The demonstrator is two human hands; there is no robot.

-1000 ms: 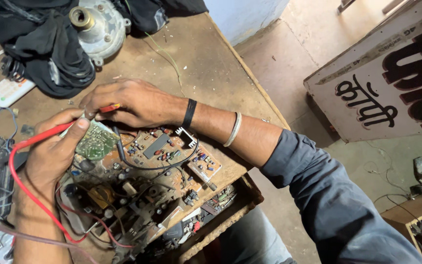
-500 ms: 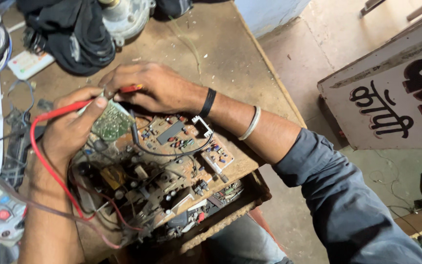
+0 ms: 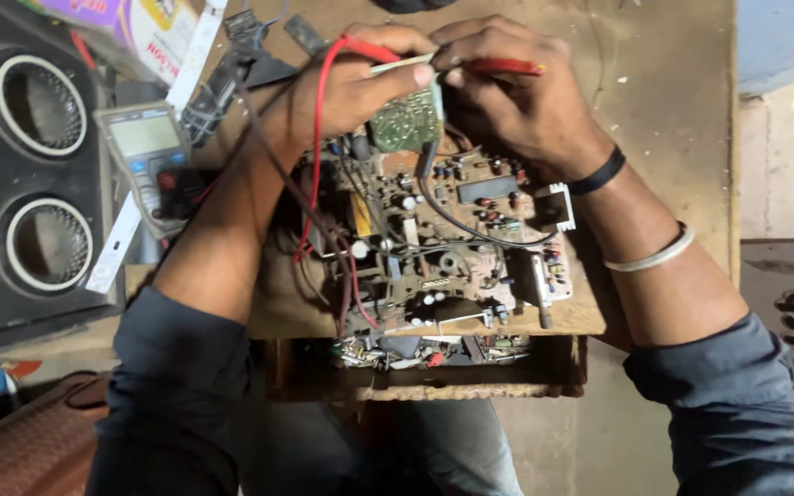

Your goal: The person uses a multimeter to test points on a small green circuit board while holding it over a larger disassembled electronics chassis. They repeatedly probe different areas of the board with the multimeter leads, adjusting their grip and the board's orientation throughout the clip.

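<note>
A: Head view first. Left hand (image 3: pixel 351 87) closed around a thin red-cabled test probe (image 3: pixel 388 57), thumb and fingers pinching it over the small green upright circuit card (image 3: pixel 404 121).

B: Right hand (image 3: pixel 507 96) likewise clamped on a second red-handled probe (image 3: pixel 503 66), tip aimed at the same green card. Hands nearly touching, knuckle to knuckle above it.

A: Just below both hands, the large brown circuit board crowded with capacitors and coils (image 3: pixel 457 243), resting on a worn wooden bench (image 3: pixel 663 110). Red lead (image 3: pixel 310 174) looping down past the left wrist.

B: Left of the left forearm, a grey handheld multimeter with a blank-looking display (image 3: pixel 144 152); beyond it, a black speaker box with two round cones (image 3: pixel 34 174).

A: Probing under way, apparently: both tips set on the card, board still opened up and wired. No reading legible on the meter, so can't tell how far along.

B: Only one view, nothing more to add.
</note>
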